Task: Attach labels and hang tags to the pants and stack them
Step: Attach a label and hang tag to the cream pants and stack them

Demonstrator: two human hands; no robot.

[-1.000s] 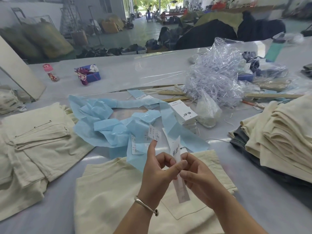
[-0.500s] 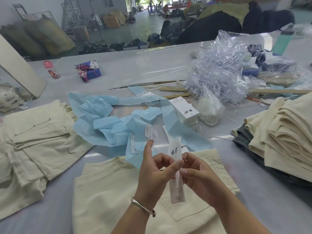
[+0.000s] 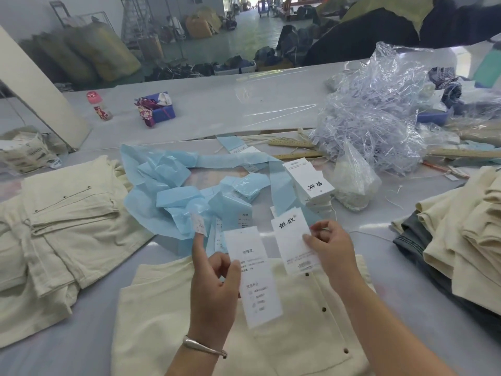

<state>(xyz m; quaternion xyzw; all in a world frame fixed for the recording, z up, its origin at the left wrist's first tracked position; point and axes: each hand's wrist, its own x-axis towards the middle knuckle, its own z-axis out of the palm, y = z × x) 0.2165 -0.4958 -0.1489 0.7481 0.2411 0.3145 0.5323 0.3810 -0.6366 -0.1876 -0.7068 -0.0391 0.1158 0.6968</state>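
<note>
Cream pants (image 3: pixel 292 335) lie folded on the table right below my hands. My left hand (image 3: pixel 214 289) pinches a long white hang tag (image 3: pixel 254 275) with printed care text, and a small sticker label (image 3: pixel 198 223) clings to its raised index fingertip. My right hand (image 3: pixel 330 248) pinches a second white hang tag (image 3: pixel 294 240) with a black brush-script logo, held just right of the first. More white tags (image 3: pixel 309 180) are stacked behind them. Folded cream pants (image 3: pixel 62 221) sit at the left, and a pile of cream pants (image 3: pixel 466 229) at the right.
Crumpled blue backing paper (image 3: pixel 173 185) spreads across the middle. A heap of clear plastic (image 3: pixel 379 118) and a small bag (image 3: pixel 352 183) lie at the back right, with wooden rulers (image 3: pixel 295 154). A blue box (image 3: pixel 160 109) and a small bottle (image 3: pixel 100 107) stand farther back.
The tags held together between both hands have been drawn apart: one now in each hand, side by side. The view has tipped slightly downward.
</note>
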